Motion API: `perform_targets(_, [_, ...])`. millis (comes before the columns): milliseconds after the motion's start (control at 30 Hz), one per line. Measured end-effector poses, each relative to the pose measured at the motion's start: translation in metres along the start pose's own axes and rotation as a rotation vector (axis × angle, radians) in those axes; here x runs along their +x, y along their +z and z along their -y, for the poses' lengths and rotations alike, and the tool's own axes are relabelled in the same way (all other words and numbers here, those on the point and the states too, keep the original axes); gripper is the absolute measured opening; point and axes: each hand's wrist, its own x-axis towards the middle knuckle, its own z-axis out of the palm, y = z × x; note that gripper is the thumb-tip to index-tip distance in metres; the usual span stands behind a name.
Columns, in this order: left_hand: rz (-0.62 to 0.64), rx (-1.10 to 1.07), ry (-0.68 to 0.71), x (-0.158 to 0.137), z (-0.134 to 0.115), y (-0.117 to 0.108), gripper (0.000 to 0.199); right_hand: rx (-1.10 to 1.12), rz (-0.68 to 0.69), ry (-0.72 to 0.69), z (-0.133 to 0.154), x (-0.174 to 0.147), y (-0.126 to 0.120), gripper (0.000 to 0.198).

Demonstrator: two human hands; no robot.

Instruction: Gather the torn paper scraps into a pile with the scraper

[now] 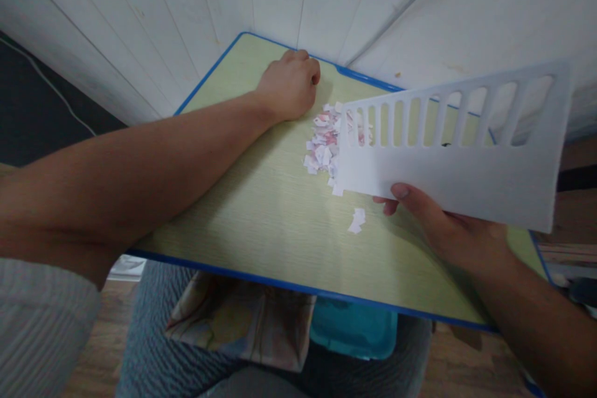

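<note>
My right hand [433, 217] grips a white slotted plastic panel [448, 174] by its lower edge, thumb on the near face. The panel is tilted over the table, and its left end touches or nearly touches a heap of small torn paper scraps [324, 143]. Some scraps show through the leftmost slots. A few loose scraps [357, 221] lie apart, nearer to me. My left hand [291, 84] rests near the far edge of the table, curled into a loose fist beyond the heap. Whatever its fingers may hold is hidden.
The pale wood-grain table [242, 211] has a blue rim. A white plank wall [224, 0] stands right behind it, with a cable [410, 6] running down it. Below the near edge, a patterned cloth item [247, 323] and a teal plastic container [354, 326] sit on my lap.
</note>
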Motion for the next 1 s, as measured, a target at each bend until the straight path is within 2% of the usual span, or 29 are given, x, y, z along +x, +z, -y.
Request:
perform_targets(167, [-0.006,0.005,0.009,0.001,0.001,0.002,0.047,0.001,0.032,-0.025,-0.003,-0.005,-0.005,0.036])
perform_targets(633, [-0.018,0.038,0.019,0.001,0.001,0.003,0.048,-0.016,0.037,-0.027,-0.001,-0.001,-0.004,0.043])
perform_targets(800, [-0.007,-0.018,0.004,0.001,0.002,0.001,0.048,-0.028,0.049,-0.061,0.001,-0.008,0.0,0.033])
perform_targets(933, [-0.009,0.024,0.013,0.0,0.0,0.0,0.047,-0.011,0.183,-0.173,0.006,-0.012,0.002,0.012])
perform_targets(1000, [-0.012,0.066,0.02,0.0,-0.002,0.0,0.046,-0.006,0.244,-0.226,0.013,-0.013,0.002,0.023])
